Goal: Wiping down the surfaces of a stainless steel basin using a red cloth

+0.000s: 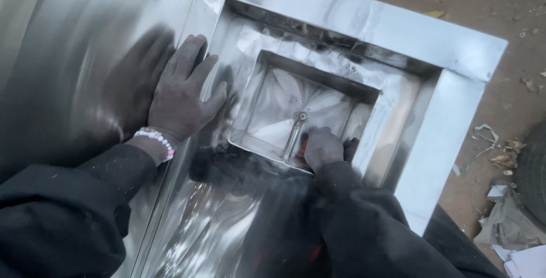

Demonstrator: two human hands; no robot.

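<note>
A large shiny sheet-metal hopper [364, 27] with a wide flat rim steps down to a small square opening [296, 107]. My left hand [182, 93] lies flat, fingers spread, on the hopper's left rim, a beaded bracelet [156, 140] at the wrist. My right hand [323, 148] reaches down inside to the near edge of the square opening, fingers closed around something small with a red part; what it is I cannot make out. A thin metal rod or pipe [294, 133] stands just left of that hand. Both arms wear dark sleeves.
Bare dirt ground [483, 5] lies beyond the hopper. Crumpled paper and scraps [506, 209] litter the right side, next to a dark round object [534, 170] at the frame's edge. A curved polished metal surface [68, 56] extends to the left.
</note>
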